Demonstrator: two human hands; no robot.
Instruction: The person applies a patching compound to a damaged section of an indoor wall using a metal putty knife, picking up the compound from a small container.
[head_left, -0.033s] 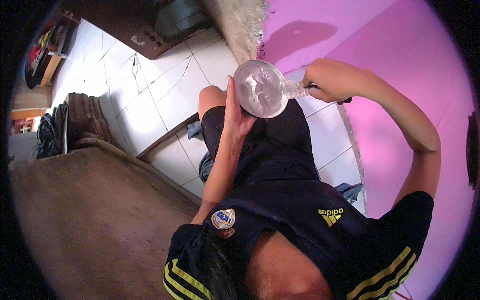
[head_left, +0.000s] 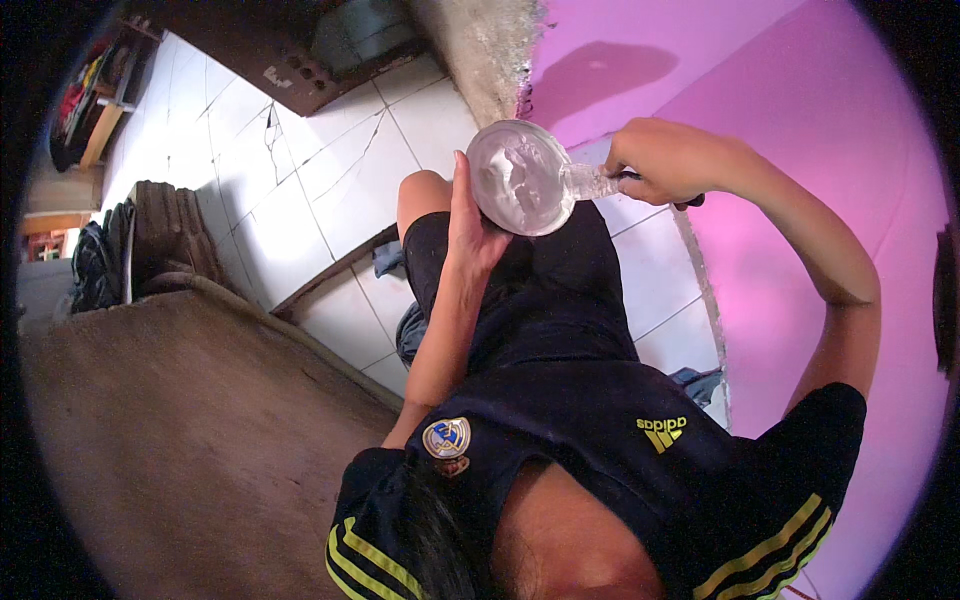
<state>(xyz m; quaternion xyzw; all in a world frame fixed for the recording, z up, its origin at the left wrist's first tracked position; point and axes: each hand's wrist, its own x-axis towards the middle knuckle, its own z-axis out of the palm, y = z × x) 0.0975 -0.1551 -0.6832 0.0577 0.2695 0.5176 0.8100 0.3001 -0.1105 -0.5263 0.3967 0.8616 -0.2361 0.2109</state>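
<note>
Above my lap I hold a clear, round vessel (head_left: 518, 180), shaped like a dipper, with a shiny, uneven surface showing inside its rim. My left hand (head_left: 474, 225) supports it from the left and below, thumb raised along its side; the other fingers are hidden underneath. On the right, my right hand (head_left: 665, 165) is closed around the end of the clear, handle-like part (head_left: 592, 181) that juts from the vessel. A small dark thing shows beneath the right hand's fingers, too little of it to name.
A pink wall (head_left: 780, 180) rises close by my right arm. Brown padded furniture (head_left: 200, 430) lies to my left. Beyond my knees is a cracked white tile floor (head_left: 270, 190) with a dark cabinet (head_left: 270, 50). Dark cloth (head_left: 697, 385) lies by the wall.
</note>
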